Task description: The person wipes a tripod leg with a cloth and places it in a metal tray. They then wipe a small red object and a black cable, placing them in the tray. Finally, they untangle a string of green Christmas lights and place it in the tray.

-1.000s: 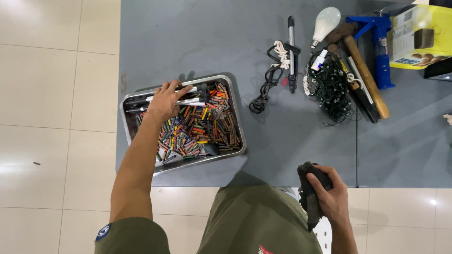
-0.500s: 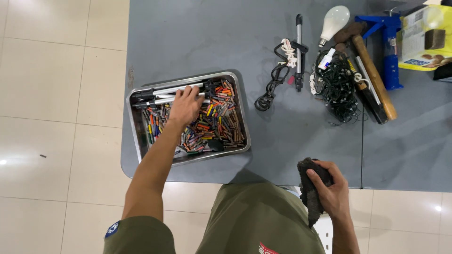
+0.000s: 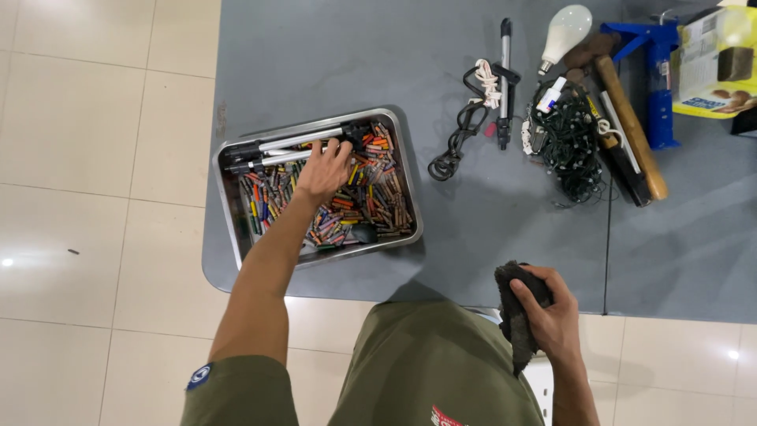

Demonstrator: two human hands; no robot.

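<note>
On the near left corner of the grey table sits a metal tray, its left wall close to the table's left edge and its front wall near the rounded front corner. The tray is filled with small, many-coloured cylinders, and 2 silver rods with black ends lie along its back wall. The left hand rests inside the tray with fingers spread, fingertips touching the lower rod; it is not closed on anything.

The right hand hangs just off the table's front edge, fingers wrapped and pressed around a dark cloth that droops below the fist.

Open table lies behind the tray and between the tray and a black cord. Farther right, things crowd together: a slim black-and-silver tool, a white bulb, a tangle of dark wire, a wooden-handled tool, a blue tool and a yellow box at the far right edge. The front right of the table is bare up to a seam.

Compared with 0.5 s ago, the left hand has shifted slightly toward the back wall and now reaches the rods; the right hand and cloth have stayed put.
</note>
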